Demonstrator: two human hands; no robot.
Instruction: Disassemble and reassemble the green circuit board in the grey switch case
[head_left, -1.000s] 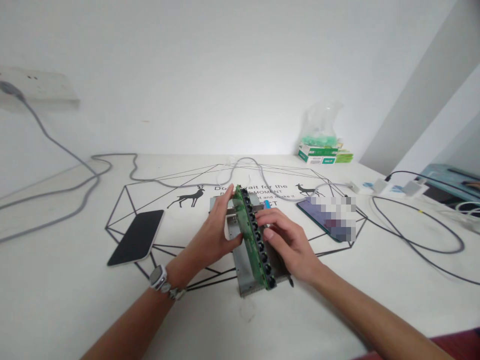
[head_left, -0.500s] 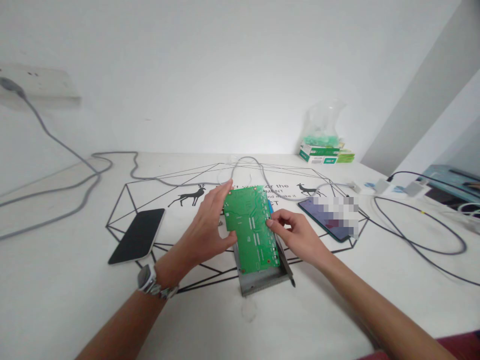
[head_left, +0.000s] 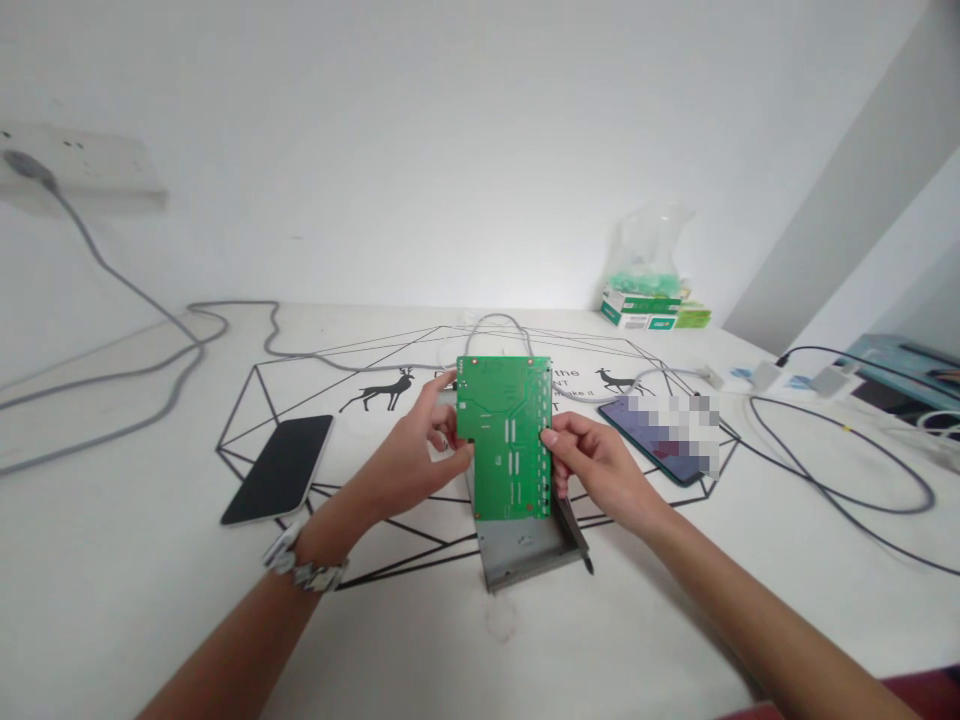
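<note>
A green circuit board (head_left: 499, 440), its soldered underside facing me, is held up between both hands. My left hand (head_left: 416, 445) grips its left edge, thumb at the notch and fingers behind. On the right edge my right hand (head_left: 589, 460) pinches the board, thumb in front. Beneath it a grey metal tray-like case (head_left: 525, 555) lies on the table, partly hidden by the board. A thin dark pointed thing (head_left: 589, 565) sticks out at the case's front right corner; I cannot make out what it is.
A dark-screened tablet-like device (head_left: 279, 470) lies at left, a phone (head_left: 656, 435) at right. Grey cable (head_left: 315, 360) runs along the back to a power strip (head_left: 750, 378) with plugs. Black cable (head_left: 892, 505) loops at right. Small boxes (head_left: 640, 305) and a plastic bag (head_left: 649, 245) stand at the back.
The board has risen off the case and tilted more upright, showing more of the case floor. Both hands moved with it, and my left fingers have curled behind its edge.
</note>
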